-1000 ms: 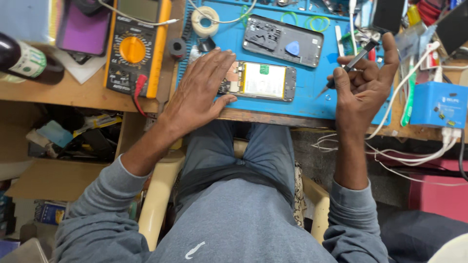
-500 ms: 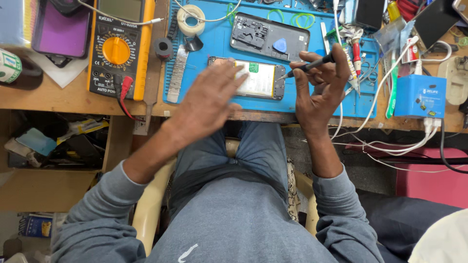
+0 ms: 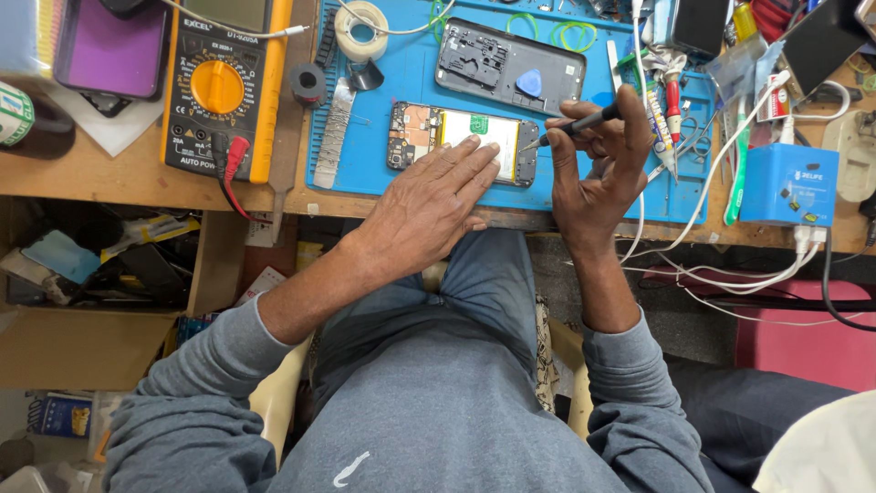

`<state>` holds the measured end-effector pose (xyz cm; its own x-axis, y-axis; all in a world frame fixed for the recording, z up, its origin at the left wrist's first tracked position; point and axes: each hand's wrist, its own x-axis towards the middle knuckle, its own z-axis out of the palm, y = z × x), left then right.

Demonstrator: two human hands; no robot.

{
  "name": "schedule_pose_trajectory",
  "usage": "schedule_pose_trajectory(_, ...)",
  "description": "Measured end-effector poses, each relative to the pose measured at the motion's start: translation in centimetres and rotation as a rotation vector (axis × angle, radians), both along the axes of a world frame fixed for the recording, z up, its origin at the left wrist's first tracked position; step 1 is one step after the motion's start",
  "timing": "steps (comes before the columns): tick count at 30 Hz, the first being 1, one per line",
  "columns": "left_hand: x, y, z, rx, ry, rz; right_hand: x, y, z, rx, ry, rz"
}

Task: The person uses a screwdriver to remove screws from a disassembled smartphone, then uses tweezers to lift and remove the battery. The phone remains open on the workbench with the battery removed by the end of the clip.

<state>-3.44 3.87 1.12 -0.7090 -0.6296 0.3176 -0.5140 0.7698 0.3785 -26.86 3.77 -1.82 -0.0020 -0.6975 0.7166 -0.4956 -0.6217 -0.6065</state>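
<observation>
Opened phone (image 3: 461, 135) lies face down on the blue work mat (image 3: 401, 73), just above the middle of the frame, its boards and battery bare. From the head view, the left hand (image 3: 429, 205) rests flat across its near edge, fingers spread and laid on the battery — a hold that looks meant to keep the phone from sliding. The right hand (image 3: 598, 173) stands beside the phone's right end, fingers pinched around a thin dark screwdriver (image 3: 570, 128) whose tip points at that end, seemingly for fine work there. Above the phone lies the removed back cover (image 3: 506, 66) with a blue pick (image 3: 529, 84) on it. A yellow multimeter (image 3: 224, 87) sits at upper left.
</observation>
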Motion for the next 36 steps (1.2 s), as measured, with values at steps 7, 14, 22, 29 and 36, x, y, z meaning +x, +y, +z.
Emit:
schedule_pose_trajectory(7,0.0,0.1,0.5,0.012,-0.002,-0.004,0.8,-0.3,1.5,-0.015,0.137,-0.088)
schedule_pose_trajectory(14,-0.8,-3.3,1.1,0.232,0.227,0.066,-1.1,-1.7,5.5,0.066,0.267,0.190)
schedule_pose_trajectory(22,-5.4,-8.2,-0.2,0.641,0.745,-0.208,-0.7,-1.3,7.2,-0.016,0.382,-0.071)
schedule_pose_trajectory(29,-5.5,-8.4,0.5,0.306,0.779,-0.333,-0.8,-1.1,7.9,-0.047,0.455,-0.021)
schedule_pose_trajectory(36,-5.4,-8.6,0.5,0.542,0.632,-0.069,-1.0,-1.3,7.0,0.076,0.290,0.076)
